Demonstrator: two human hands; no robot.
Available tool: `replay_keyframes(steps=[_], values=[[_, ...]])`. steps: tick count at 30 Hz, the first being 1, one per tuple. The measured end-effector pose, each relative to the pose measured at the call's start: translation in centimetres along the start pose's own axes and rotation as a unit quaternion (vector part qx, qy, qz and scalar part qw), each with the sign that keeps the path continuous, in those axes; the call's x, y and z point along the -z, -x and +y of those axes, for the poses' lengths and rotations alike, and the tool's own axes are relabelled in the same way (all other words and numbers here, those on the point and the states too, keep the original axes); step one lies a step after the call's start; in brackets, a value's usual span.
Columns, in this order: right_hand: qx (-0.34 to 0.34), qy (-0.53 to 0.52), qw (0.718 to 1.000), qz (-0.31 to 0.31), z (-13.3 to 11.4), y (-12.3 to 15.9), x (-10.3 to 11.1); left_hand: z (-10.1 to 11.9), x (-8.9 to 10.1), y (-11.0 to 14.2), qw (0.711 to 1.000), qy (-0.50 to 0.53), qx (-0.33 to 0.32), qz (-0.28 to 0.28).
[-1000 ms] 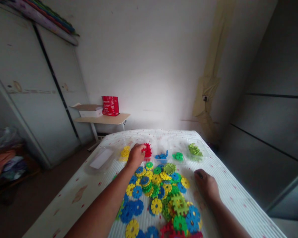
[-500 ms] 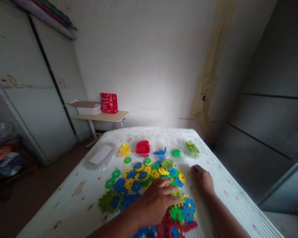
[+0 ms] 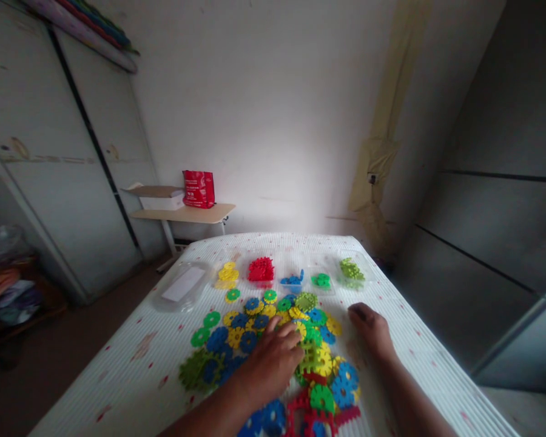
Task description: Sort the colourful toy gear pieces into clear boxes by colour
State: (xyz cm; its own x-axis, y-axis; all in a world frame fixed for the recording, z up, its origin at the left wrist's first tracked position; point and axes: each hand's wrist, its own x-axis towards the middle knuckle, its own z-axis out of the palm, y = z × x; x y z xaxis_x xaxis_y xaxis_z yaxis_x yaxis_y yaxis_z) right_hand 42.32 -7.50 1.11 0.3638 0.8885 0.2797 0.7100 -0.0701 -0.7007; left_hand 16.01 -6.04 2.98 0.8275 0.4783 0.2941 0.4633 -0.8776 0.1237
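Observation:
A loose pile of notched plastic discs (image 3: 248,341) in blue, yellow and green covers the middle of the table. My left hand (image 3: 275,355) lies over this pile, fingers bent and apart, fingertips down among the discs. Just right of it sit light green square lattice pieces (image 3: 309,357). Red toothed pieces (image 3: 300,403) and a green disc (image 3: 322,397) are nearer to me. To the right of the pile, my right hand (image 3: 372,331) rests on the table with its fingers curled closed. Whatever those fingers may hold is hidden.
Along the far side, clear plastic trays hold yellow discs (image 3: 228,273), red pieces (image 3: 261,270), blue pieces (image 3: 292,280), green discs (image 3: 321,280) and light green pieces (image 3: 352,269). A clear lid (image 3: 200,291) lies at left. Behind, a side table (image 3: 209,213) bears a red bag (image 3: 199,189).
My left hand has moved left and slightly away from me over the pile, uncovering light green and yellow pieces. My right hand stays in about the same place.

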Motion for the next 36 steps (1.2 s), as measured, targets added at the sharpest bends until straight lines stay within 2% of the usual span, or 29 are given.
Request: replay_keyframes(steps=[2, 4, 6, 7, 10, 13, 18, 22, 24, 27, 31, 34, 36], values=[[0.031, -0.057, 0.996, -0.059, -1.6, 0.8, 0.7, -0.2, -0.1, 0.5, 1.000, -0.006, 0.014, 0.013], [0.076, -0.084, 0.980, -0.163, -3.5, 2.2, 1.3, -0.4, -0.2, 0.8, 0.999, -0.006, 0.029, 0.025], [0.125, -0.051, 0.959, -0.251, -5.2, 3.9, 1.6, -0.5, -0.3, 1.1, 0.999, -0.002, 0.042, 0.032], [0.145, -0.016, 0.953, -0.267, -5.8, 4.8, 1.5, -0.5, -0.3, 1.2, 0.998, 0.000, 0.047, 0.035], [0.186, 0.099, 0.941, -0.264, -6.7, 6.8, 0.4, -0.2, 0.0, 1.6, 0.998, 0.014, 0.048, 0.044], [0.202, 0.180, 0.930, -0.247, -6.5, 7.5, -1.4, 0.4, 0.5, 2.3, 0.997, 0.032, 0.057, 0.049], [0.170, 0.202, 0.934, -0.238, -6.2, 7.5, -2.8, 1.1, 0.3, 4.4, 0.994, 0.046, 0.073, 0.071], [0.154, 0.176, 0.935, -0.266, -6.9, 7.3, -1.9, 1.8, -0.5, 6.1, 0.986, 0.051, 0.008, 0.157], [0.149, 0.140, 0.943, -0.263, -7.3, 7.0, -0.8, 2.2, -0.9, 6.7, 0.984, 0.051, -0.025, 0.170], [0.143, 0.065, 0.953, -0.258, -7.4, 6.6, 1.8, 2.6, -1.2, 7.2, 0.984, 0.049, -0.059, 0.160], [0.159, 0.053, 0.938, -0.302, -6.7, 7.5, 4.4, 2.7, -1.3, 7.1, 0.989, 0.045, -0.091, 0.110], [0.179, 0.115, 0.928, -0.304, -5.3, 9.4, 4.1, 2.7, -1.3, 6.9, 0.991, 0.045, -0.097, 0.080], [0.194, 0.154, 0.926, -0.283, -4.3, 10.7, 3.0, 2.8, -1.6, 6.8, 0.990, 0.049, -0.099, 0.091]])
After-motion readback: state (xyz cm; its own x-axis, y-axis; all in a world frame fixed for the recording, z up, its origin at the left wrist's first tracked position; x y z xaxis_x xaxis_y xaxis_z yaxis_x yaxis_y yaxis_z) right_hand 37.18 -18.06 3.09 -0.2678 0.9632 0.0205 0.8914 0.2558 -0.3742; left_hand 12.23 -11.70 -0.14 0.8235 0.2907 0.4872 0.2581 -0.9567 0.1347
